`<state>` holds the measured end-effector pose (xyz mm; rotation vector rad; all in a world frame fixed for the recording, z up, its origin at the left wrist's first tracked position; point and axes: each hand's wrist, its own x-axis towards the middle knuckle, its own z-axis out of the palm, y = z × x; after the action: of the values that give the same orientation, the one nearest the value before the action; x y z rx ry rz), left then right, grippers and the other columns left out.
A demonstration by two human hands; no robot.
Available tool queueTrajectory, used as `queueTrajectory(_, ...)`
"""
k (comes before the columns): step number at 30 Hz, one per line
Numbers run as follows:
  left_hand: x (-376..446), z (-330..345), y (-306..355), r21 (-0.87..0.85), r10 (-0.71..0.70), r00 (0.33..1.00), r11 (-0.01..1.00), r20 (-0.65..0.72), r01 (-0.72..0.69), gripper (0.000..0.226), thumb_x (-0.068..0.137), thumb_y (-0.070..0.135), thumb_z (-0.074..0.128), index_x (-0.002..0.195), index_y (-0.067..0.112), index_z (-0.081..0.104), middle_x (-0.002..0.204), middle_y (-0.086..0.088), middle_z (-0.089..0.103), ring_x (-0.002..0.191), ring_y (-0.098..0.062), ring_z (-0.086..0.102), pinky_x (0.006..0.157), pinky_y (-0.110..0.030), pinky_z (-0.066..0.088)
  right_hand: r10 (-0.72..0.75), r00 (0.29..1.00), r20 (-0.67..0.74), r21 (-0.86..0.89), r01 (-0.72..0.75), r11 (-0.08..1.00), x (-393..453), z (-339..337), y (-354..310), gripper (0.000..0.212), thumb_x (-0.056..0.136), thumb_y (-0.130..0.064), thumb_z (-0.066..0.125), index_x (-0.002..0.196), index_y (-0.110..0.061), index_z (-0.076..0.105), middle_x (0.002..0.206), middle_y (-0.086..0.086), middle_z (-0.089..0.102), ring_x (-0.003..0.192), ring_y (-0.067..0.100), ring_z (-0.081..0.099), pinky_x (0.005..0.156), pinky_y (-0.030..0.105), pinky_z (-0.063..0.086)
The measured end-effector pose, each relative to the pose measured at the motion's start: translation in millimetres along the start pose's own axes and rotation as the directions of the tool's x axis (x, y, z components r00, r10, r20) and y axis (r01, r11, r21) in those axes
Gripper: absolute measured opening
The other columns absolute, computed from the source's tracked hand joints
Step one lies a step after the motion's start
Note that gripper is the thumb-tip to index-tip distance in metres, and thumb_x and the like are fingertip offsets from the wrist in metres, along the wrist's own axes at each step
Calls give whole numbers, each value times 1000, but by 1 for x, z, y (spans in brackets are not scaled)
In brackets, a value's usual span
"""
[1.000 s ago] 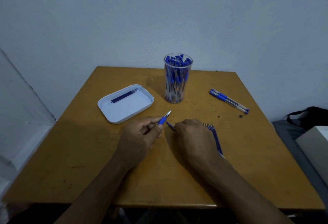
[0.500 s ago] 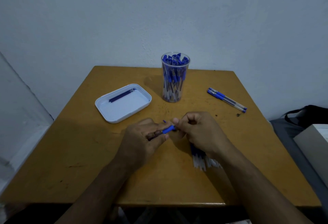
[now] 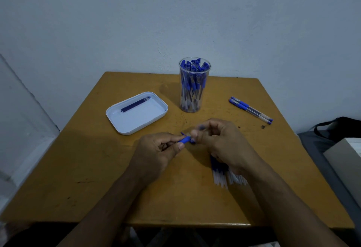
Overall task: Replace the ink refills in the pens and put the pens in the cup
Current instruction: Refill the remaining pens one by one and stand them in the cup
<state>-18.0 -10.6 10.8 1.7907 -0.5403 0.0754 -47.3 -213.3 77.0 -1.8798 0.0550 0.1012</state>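
My left hand grips a blue pen by its grip section, tip toward the right. My right hand pinches the pen's tip end with thumb and forefinger; a small blue part shows blurred between its fingers. A clear cup full of blue pens stands at the table's back centre. Under my right wrist lies a bundle of refills, blue at one end and clear at the other. Two capped pens lie at the right.
A white tray holding dark blue refills sits left of the cup on the wooden table. A dark bag and a pale box are off the table's right edge.
My right hand left the refill bundle, rose and closed on the tip end of the pen in my left hand. The bundle is now uncovered beneath my right wrist.
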Motion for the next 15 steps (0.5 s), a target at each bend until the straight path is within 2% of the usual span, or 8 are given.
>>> queueTrajectory(2, 0, 0, 0, 9, 18, 1000, 1000, 9, -18, 24, 92, 9, 72, 114, 17, 77, 78, 4, 71, 69, -22, 64, 63, -37, 54, -18, 999, -42, -73, 15, 997, 1, 2, 3, 34, 93, -43, 67, 83, -11, 72, 59, -3, 62, 41, 4, 39, 45, 22, 34)
queueTrajectory(3, 0, 0, 0, 19, 24, 1000, 1000, 15, -25, 24, 92, 8, 72, 115, 16, 77, 77, 5, 71, 69, -21, 64, 63, -35, 54, -27, 999, -45, -99, 23, 995, 1, 3, 4, 34, 94, -42, 66, 81, -11, 71, 60, -1, 63, 42, 4, 39, 46, 24, 33)
queueTrajectory(6, 0, 1, -1, 36, 23, 1000, 999, 17, -23, 24, 92, 10, 72, 114, 17, 77, 77, 6, 71, 68, -23, 64, 62, -37, 54, -56, 998, 13, -50, 57, 997, 0, 0, 1, 10, 97, -17, 67, 89, -13, 72, 66, 2, 60, 44, 8, 41, 43, 23, 34)
queueTrajectory(8, -1, 1, -2, 36, 20, 1000, 999, 9, -21, 22, 92, 13, 73, 113, 18, 77, 78, 6, 71, 68, -23, 64, 62, -43, 53, -60, 995, 74, 16, 59, 998, -1, -2, -2, 12, 95, -5, 67, 100, -14, 72, 76, 7, 62, 47, 7, 46, 43, 18, 36)
queueTrajectory(10, -1, 1, -3, 29, 25, 1000, 999, 6, -25, 21, 92, 17, 73, 112, 21, 77, 78, 6, 71, 67, -23, 64, 62, -45, 53, -45, 997, 66, 13, 44, 999, -2, -2, -3, 14, 92, -14, 73, 105, -17, 71, 80, 9, 65, 45, 6, 46, 44, 17, 37)
queueTrajectory(12, 0, 1, -3, 16, 32, 999, 999, 5, -32, 22, 91, 20, 72, 112, 24, 77, 78, 5, 71, 67, -24, 64, 61, -44, 54, -30, 1000, 6, -43, 30, 999, -1, 0, 0, 18, 92, -31, 71, 93, -13, 72, 66, 0, 64, 42, 6, 42, 44, 22, 35)
queueTrajectory(13, 0, 1, -3, 24, 37, 999, 999, 9, -38, 23, 90, 19, 72, 112, 24, 76, 78, 6, 71, 67, -24, 64, 61, -43, 54, -19, 1000, -11, -69, 18, 997, 0, 0, 1, 24, 94, -33, 69, 88, -11, 71, 59, -5, 61, 41, 7, 40, 43, 24, 34)
queueTrajectory(15, 0, 2, -3, 45, 40, 999, 998, 13, -41, 23, 91, 17, 73, 113, 22, 77, 78, 5, 71, 67, -24, 63, 61, -42, 53, -28, 1000, 0, -88, 28, 996, 0, -1, 1, 17, 97, -23, 66, 87, -10, 70, 56, -9, 59, 43, 9, 42, 43, 23, 34)
